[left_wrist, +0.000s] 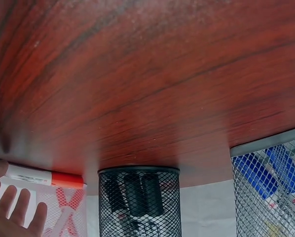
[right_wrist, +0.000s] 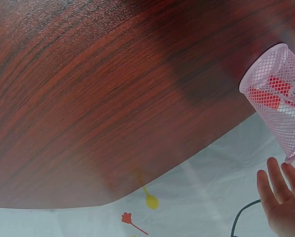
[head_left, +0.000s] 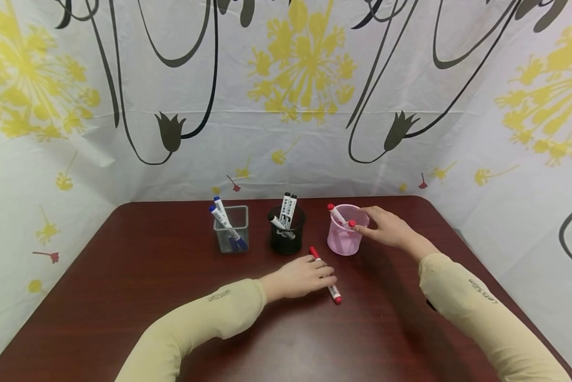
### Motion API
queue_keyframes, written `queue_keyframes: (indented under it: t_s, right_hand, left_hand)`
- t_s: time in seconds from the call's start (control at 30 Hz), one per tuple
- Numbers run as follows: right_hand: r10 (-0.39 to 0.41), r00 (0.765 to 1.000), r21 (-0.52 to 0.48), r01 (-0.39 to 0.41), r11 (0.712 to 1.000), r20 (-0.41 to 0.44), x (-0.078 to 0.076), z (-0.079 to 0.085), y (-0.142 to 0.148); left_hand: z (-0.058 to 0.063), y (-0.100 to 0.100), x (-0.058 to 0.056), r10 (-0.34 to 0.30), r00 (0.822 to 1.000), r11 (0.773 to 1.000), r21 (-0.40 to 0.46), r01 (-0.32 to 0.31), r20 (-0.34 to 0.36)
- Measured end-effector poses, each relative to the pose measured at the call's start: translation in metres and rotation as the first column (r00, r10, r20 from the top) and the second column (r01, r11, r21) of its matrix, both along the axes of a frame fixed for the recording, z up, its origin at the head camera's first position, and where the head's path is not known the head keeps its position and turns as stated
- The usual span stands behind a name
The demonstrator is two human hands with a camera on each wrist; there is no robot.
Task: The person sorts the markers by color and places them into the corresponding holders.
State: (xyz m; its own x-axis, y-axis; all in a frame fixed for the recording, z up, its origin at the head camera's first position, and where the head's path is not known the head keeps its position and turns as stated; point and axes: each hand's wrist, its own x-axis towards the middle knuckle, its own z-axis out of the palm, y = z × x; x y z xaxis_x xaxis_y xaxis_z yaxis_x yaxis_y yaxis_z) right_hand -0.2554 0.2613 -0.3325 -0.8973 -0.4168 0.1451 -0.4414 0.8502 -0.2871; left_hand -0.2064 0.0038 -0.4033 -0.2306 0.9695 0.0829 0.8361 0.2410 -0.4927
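A red-capped white marker lies aslant on the table. My left hand is over its middle, fingers loosely extended; in the left wrist view the thumb is at the marker and the other fingers are spread. A pink mesh pen cup holds red markers. At its right rim is my right hand, thumb near a red marker end. The right wrist view has these fingers fairly straight beside the rim of the pink cup, holding nothing visible.
Left of the pink cup stands a black mesh pen cup with black markers. Farther left is a grey square mesh holder with blue markers. The dark wooden table ends at a patterned cloth backdrop.
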Motion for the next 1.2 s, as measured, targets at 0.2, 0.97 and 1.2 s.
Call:
queue_keyframes:
  t_s: [0.2,0.97,1.2]
  right_hand:
    - [-0.006,1.0,0.0,0.006,1.0,0.01,-0.0003,-0.0003,0.0006]
    - [-0.002,1.0,-0.007,0.002,1.0,0.009,0.0012,0.0009,0.0002]
    - [0.005,1.0,0.0,-0.005,1.0,0.004,0.0017,0.0007,0.0001]
  left_hand:
    - [-0.0042,0.0035,-0.0064,-0.014,0.999,0.999,0.039,0.015,-0.035]
    - [-0.0018,0.0006,-0.0042,-0.069,0.995,0.998,0.01,0.07,-0.067]
    - [0.0013,-0.0012,-0.0022,-0.089,0.995,0.996,-0.013,0.088,-0.049]
